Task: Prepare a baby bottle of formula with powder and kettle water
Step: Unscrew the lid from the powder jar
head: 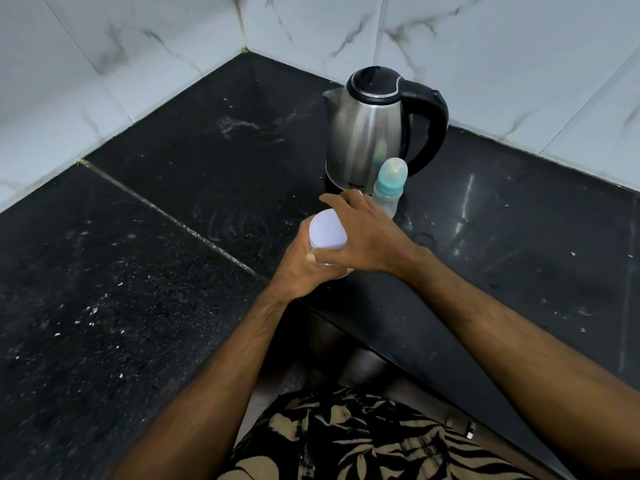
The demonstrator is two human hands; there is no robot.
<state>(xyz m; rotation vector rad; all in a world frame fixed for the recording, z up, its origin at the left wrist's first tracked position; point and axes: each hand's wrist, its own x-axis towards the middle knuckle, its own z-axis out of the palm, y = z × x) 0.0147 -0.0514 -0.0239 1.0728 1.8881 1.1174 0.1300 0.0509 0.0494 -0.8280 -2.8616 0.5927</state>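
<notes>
Grip: both hands are on the white-lidded jar (327, 233) at the front edge of the counter.
Left hand: the left hand (304, 268) wraps the jar's body from below and the side, fingers curled round it, thumb up near the lid's rim.
Right hand: the right hand (367, 233) comes over from the right, palm down, its fingers spread and arched beside and past the lid; whether those fingers actually pinch the lid I cannot tell from this angle.
Jar: it is held just off or right at the counter's front corner, lid on and tilted toward the camera; its contents are hidden behind the hands.
Baby bottle: the baby bottle (389, 188) stands upright just beyond the right hand, clear cap on over a teal collar, touching or nearly touching the kettle's base.
Kettle: the steel kettle (370, 129) stands upright behind the bottle, near the right wall, black lid down, black handle pointing right, spout to the left.
Counter: the black stone counter (138, 254) runs into a corner, with pale dusty smears and specks on it.
Walls: white marbled tiles (138, 57) meet at the corner behind.
Person: a patterned black-and-tan garment (346, 441) shows at the bottom, between the forearms.
</notes>
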